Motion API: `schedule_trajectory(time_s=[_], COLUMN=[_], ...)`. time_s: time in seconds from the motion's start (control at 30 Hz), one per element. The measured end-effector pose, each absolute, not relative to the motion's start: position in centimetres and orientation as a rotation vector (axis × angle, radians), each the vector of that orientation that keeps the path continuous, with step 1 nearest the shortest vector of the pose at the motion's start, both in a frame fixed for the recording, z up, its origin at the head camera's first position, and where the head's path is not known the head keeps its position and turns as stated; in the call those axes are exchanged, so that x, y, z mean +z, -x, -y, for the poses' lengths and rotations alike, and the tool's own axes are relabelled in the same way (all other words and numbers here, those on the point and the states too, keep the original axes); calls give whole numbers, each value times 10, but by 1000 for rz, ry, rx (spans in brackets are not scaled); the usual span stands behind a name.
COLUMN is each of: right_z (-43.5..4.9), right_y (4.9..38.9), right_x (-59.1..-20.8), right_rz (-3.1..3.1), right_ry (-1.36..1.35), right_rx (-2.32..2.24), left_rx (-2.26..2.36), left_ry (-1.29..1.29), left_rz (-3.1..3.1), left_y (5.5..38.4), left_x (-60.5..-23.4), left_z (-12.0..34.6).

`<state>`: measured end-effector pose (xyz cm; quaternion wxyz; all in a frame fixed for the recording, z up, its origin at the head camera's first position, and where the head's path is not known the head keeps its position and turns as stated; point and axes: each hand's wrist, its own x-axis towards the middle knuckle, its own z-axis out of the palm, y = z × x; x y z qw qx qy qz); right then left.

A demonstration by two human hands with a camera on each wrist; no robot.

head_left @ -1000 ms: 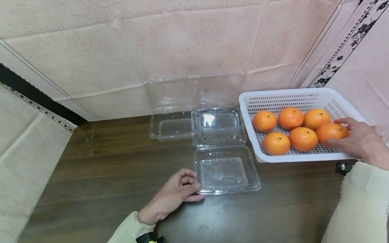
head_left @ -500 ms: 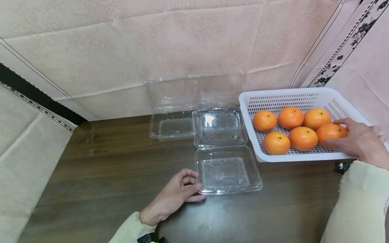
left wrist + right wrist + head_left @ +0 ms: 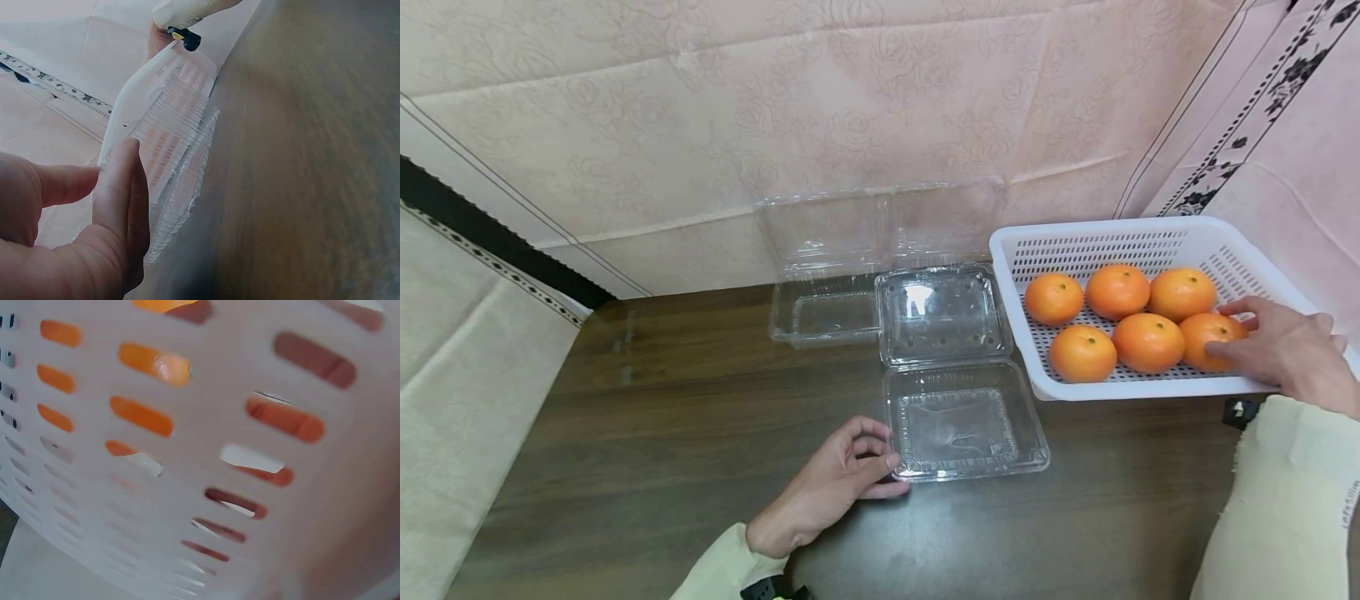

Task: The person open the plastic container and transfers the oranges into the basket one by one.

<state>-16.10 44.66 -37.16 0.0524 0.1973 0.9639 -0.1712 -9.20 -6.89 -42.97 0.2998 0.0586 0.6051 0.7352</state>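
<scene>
A clear plastic clamshell container lies opened flat on the table, its lid half toward the back. My left hand pinches its near left edge between thumb and fingers; in the left wrist view the thumb and fingers meet at the rim. Inside a white slotted basket several oranges sit in two rows. My right hand reaches over the basket's right side and grips the front-row orange at the right end. The right wrist view shows mostly the basket wall, with orange peel behind its slots.
Behind the opened container, another clear container stands with its lid raised against the patterned cloth wall. The basket stands at the table's right, close to the right-hand cloth. Dark wooden table extends to the left.
My right hand has shifted slightly left over the end orange, which now shows narrower. The left hand and the opened container have slid slightly right.
</scene>
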Motion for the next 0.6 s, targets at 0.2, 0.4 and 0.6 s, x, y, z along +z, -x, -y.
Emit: schedule_trajectory(time_s=[0.2,0.4,0.6], right_z=[-443,-438,-437], right_y=[160,158,158], right_x=[-371,-367,-364], right_rz=[-2910,-2875,-2853], right_ry=[-609,-661,-698], right_rx=[-533,-557,-604], left_rx=[1946,1936,1927], left_ry=[-147,-152,-135], left_rz=[-1611,-1620,-1621], left_y=[92,93,93], left_x=[-430,-431,-431], left_z=[69,70,70])
